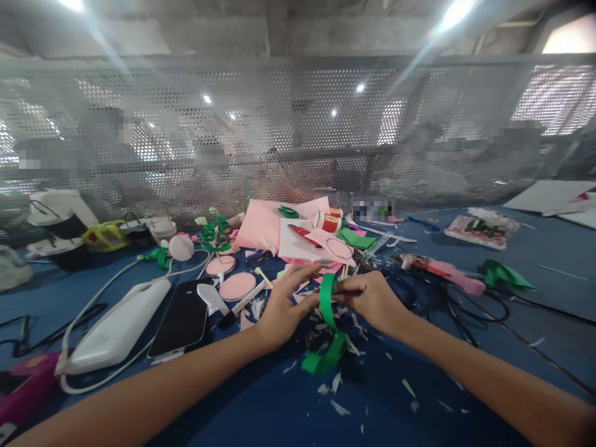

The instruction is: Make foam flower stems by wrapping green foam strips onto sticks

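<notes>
Near the middle of the blue table, a curled green paper strip (328, 301) hangs between my two hands, its lower end looping down close to the tabletop. My left hand (286, 307) is closed, thumb and fingertips pinching the strip's upper part from the left. From the other side, my right hand (372, 301) pinches the same part between thumb and bent fingers. Pink paper discs (238, 286) lie left of my left hand. Beyond both hands rests a pile of pink paper (261, 226), with a green folded paper (356, 238) at its right.
White paper scraps (339, 408) litter the table (223, 410). On the left lie a black phone (181, 320), a white power bank (118, 326) and looped cable. A pink glue gun (447, 273) with dark cords lies right. A perforated metal panel (298, 136) stands behind.
</notes>
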{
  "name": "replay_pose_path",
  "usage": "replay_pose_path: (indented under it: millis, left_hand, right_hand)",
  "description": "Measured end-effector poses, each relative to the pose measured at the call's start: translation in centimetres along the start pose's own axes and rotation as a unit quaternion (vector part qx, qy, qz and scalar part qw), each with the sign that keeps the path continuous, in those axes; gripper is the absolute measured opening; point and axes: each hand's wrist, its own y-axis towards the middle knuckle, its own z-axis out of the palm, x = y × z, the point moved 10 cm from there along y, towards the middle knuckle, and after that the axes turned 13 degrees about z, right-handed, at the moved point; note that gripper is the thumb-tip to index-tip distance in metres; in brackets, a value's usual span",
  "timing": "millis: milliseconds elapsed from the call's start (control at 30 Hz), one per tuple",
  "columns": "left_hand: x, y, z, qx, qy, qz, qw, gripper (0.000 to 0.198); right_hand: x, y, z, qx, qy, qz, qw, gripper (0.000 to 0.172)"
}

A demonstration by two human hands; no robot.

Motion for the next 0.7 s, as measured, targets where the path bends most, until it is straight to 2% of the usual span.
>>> replay_pose_path:
  millis: [100,233,433,533,700]
  left_hand:
    - [0.1,0.1,0.2,0.01,0.003,-0.006,1.0,0.034]
    - [-0.8,0.2,0.5,0.025,0.013,0.036,0.999,0.035]
    - [-1.9,0.4,0.3,0.015,0.0,0.087,0.996,0.026]
    - [-2.5,0.5,0.2,0.011,0.015,0.116,0.993,0.027]
    - [-2.9,0.4,0.4,0.021,0.054,0.155,0.986,0.027]
  right_hand:
    - [0.2,0.0,0.2,-0.001,-0.049,-0.025,0.998,0.017]
    - [0.6,-0.4,0.7,-0.009,-0.11,-0.059,0.992,0.017]
    - [2.0,-1.1,0.1,-0.054,-0.106,-0.128,0.985,0.023]
    - [2.0,-0.9,-0.5,-0.059,-0.065,-0.109,0.99,0.022]
    - [0.7,-0.5,-1.1,-0.062,0.002,-0.012,0.998,0.022]
